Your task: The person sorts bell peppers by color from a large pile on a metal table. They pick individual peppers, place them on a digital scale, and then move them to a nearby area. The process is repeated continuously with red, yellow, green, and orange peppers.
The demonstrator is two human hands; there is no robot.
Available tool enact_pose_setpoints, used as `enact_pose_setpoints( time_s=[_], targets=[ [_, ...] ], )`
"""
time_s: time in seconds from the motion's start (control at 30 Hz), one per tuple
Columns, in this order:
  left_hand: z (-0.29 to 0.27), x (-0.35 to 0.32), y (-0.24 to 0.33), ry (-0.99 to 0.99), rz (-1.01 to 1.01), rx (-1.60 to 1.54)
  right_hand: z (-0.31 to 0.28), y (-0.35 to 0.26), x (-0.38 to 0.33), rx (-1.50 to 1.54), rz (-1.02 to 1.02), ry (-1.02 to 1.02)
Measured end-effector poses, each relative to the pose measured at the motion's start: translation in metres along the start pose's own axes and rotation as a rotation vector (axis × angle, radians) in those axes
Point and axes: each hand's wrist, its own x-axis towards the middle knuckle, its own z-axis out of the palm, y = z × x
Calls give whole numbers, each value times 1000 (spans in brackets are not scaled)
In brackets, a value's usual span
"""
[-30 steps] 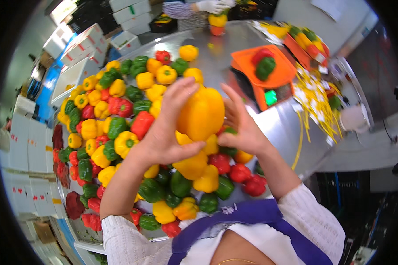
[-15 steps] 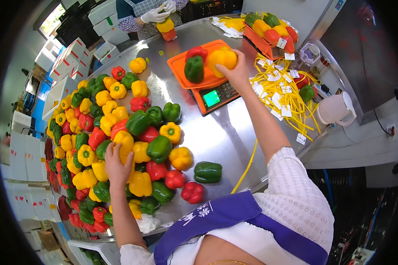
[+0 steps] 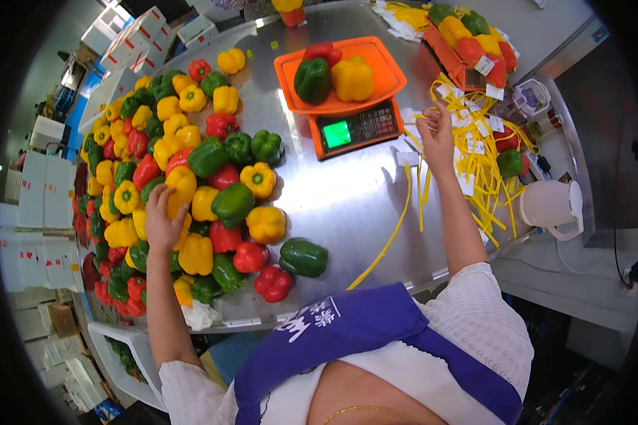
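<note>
My left hand [image 3: 164,219] is wrapped round the side of a yellow bell pepper [image 3: 182,185] in the heap of red, green and yellow peppers. On the orange pan [image 3: 383,62] of the scale [image 3: 358,129] sit a red pepper [image 3: 323,52], a green pepper [image 3: 312,81] and a yellow pepper [image 3: 352,79]. My right hand [image 3: 436,134] is just right of the scale, by the pile of yellow straps [image 3: 478,166] with white tags. Its fingers are loosely bent and apart, with no pepper in them.
A tagged orange tray [image 3: 443,53] of peppers stands at the far right. A pale pink kettle [image 3: 549,204] is at the right edge. One yellow strap [image 3: 383,258] lies toward me. Beyond the table are white boxes [image 3: 138,35]; stacked peppers [image 3: 290,13] stand at the far edge.
My right hand has let go of the yellow pepper on the scale pan and moved right to the straps. My left hand stays on its yellow pepper. The view has shifted.
</note>
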Motion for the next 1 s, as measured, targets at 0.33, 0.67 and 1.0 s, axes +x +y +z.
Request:
enact_pose_setpoints(
  time_s=[0.33, 0.67, 1.0],
  targets=[
    [3, 0, -8, -7, -10, 22, -30, 18, -39, 23, 100, 1],
    [-1, 2, -3, -31, -62, 0, 2, -3, -15, 69, 62, -80],
    [-3, -1, 2, -19, -53, 8, 82, -84, 89, -237, -366, -201]
  ],
)
